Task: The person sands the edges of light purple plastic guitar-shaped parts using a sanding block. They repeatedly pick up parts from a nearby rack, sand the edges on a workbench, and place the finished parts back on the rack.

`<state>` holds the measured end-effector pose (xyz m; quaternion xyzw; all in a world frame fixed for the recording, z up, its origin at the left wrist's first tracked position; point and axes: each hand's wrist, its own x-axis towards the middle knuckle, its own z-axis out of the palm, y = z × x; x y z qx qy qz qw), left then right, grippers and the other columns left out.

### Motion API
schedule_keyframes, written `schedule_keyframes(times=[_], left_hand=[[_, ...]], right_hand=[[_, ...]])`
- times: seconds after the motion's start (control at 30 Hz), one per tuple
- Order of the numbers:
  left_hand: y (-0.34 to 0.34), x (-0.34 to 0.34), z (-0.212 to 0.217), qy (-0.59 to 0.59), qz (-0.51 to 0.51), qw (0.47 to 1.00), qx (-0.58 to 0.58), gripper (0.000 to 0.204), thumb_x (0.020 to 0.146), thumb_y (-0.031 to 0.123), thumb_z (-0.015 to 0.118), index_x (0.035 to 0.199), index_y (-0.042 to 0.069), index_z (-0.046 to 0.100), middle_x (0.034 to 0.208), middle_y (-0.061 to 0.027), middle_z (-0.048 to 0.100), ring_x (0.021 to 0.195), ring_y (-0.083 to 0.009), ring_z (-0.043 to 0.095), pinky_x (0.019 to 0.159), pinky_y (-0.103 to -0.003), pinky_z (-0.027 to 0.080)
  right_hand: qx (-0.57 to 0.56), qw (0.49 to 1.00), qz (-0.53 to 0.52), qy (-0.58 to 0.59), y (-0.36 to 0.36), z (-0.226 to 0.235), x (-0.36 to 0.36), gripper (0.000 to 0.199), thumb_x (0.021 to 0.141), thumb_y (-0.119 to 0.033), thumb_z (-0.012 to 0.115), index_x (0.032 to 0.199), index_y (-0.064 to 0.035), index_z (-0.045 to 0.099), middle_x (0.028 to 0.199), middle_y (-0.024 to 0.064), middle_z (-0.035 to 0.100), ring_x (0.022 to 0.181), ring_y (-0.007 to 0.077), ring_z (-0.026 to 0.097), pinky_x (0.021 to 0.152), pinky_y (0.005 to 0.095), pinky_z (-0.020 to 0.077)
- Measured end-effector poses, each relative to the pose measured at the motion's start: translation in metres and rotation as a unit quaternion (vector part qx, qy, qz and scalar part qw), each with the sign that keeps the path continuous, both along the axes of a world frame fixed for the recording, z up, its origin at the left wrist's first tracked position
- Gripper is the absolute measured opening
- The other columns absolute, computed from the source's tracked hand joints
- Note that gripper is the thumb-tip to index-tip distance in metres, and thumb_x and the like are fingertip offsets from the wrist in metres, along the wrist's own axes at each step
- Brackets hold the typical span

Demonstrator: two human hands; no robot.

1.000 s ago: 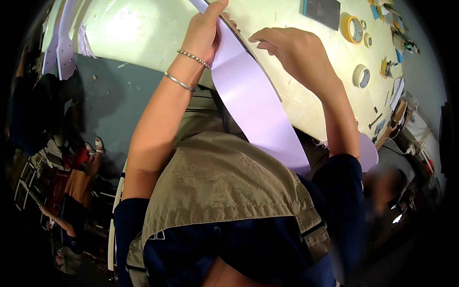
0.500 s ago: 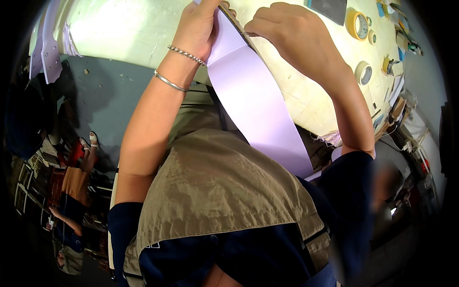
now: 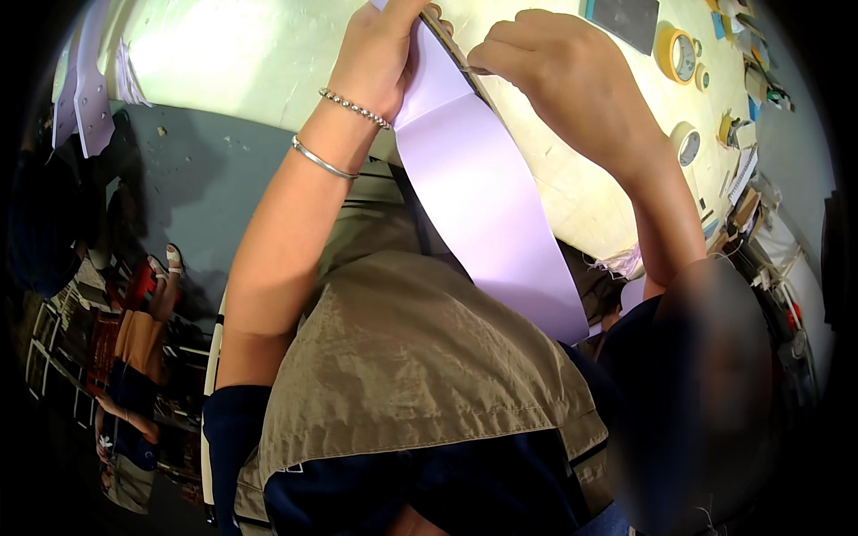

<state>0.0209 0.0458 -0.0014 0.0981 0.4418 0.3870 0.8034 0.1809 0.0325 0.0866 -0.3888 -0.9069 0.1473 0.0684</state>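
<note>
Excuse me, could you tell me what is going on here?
A person in a brown apron is handling a lilac strip at a pale table. The left hand holds it near the top of the view, and it runs down toward the apron. The right hand is at its right edge, fingers bunched; whether they grip anything is hard to tell. A yellow tape roll lies farther right.

No legible lettering, number or sign in view.
On the dark blue shirt (image 3: 375,482), just below the hem of the olive-brown apron (image 3: 420,357), toward its left end: a small white mark (image 3: 290,467), partly covered, unreadable.
</note>
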Motion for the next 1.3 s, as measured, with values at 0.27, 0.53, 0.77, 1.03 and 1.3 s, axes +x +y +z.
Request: schedule_keyframes(times=[0.27,0.53,0.77,1.03,1.3], left_hand=[[0.0,-0.002,-0.001,-0.011,0.004,1.0,0.016,0.026,0.081,0.026,0.065,0.074,0.003,0.055,0.065,-0.0071,0.055,0.059,-0.0176,0.055,0.054,-0.029,0.048],[-0.001,-0.001,-0.003,-0.028,0.01,1.0,0.001,0.022,0.081,0.023,0.065,0.076,0.004,0.055,0.066,-0.0059,0.055,0.059,-0.0172,0.055,0.055,-0.029,0.048],[-0.001,-0.001,-0.004,-0.016,0.007,1.0,0.016,0.022,0.081,0.024,0.065,0.076,0.005,0.055,0.066,-0.0056,0.055,0.06,-0.0173,0.055,0.057,-0.029,0.048],[-0.001,-0.001,-0.005,-0.002,0.012,1.0,0.022,0.024,0.081,0.025,0.065,0.077,0.005,0.054,0.068,-0.0056,0.055,0.063,-0.0171,0.056,0.059,-0.03,0.048],[-0.001,-0.001,-0.005,-0.004,-0.003,1.0,0.016,0.024,0.084,0.026,0.061,0.08,0.003,0.054,0.07,-0.006,0.055,0.065,-0.0177,0.056,0.061,-0.031,0.048]], right_hand=[[-0.02,1.0,-0.003,0.008,0.005,0.008,-0.009,0.002,0.07,-0.007,0.054,0.068,-0.008,0.055,0.064,0.0047,0.052,0.064,0.0224,0.055,0.059,0.0318,0.0462],[-0.013,1.0,-0.013,-0.018,0.005,0.009,-0.011,0.005,0.07,-0.008,0.055,0.066,-0.0084,0.054,0.064,0.004,0.054,0.066,0.0216,0.057,0.06,0.0318,0.047],[-0.093,0.989,0.011,-0.113,0.002,0.028,-0.011,0.006,0.07,-0.008,0.055,0.064,-0.0073,0.054,0.063,0.0043,0.055,0.067,0.022,0.058,0.06,0.0313,0.0478],[-0.077,0.996,-0.027,-0.029,0.006,0.016,-0.01,0.006,0.07,-0.007,0.055,0.064,-0.0071,0.054,0.063,0.0044,0.055,0.063,0.0227,0.059,0.057,0.0317,0.0482],[-0.124,0.988,-0.013,-0.093,-0.002,0.024,-0.004,0.007,0.071,-0.008,0.056,0.077,-0.0078,0.061,0.07,0.005,0.057,0.07,0.0234,0.057,0.062,0.033,0.0458]])
